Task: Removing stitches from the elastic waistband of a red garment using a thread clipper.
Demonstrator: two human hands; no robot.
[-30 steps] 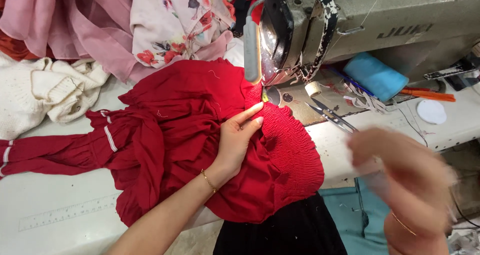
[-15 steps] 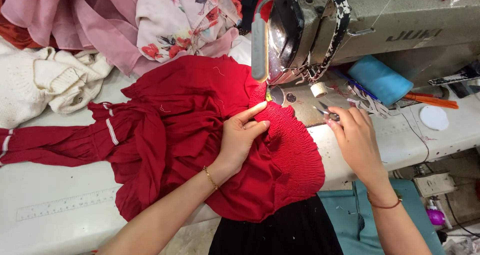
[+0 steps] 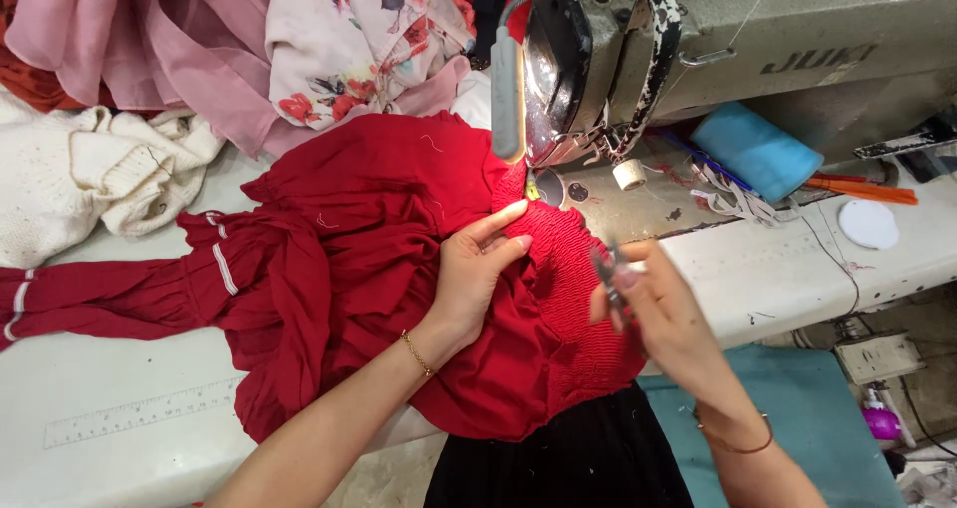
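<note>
Head view, left to right. A clear ruler lies flat on the white table at the lower left. Above it, a cream knit garment sits at the table's left edge, with pink cloth and floral cloth piled behind.

A red dress spreads across the table's centre. Its sleeve with white trim extends to the left; its ruched, elastic-gathered panel lies at the right, running up under the head of the sewing machine.

The left hand rests palm-down on the red dress, fingers extended and slightly spread, pressing the fabric just beside the gathered panel. It grips nothing. A thin gold bracelet sits on the wrist.

The right hand hovers over the lower right of the gathered panel. Its fingers are closed around small thread snips, blades pointing up and toward the machine.

Further right, a tape roll, a blue thread cone, an orange tool and a white disc lie on the machine bed.
</note>
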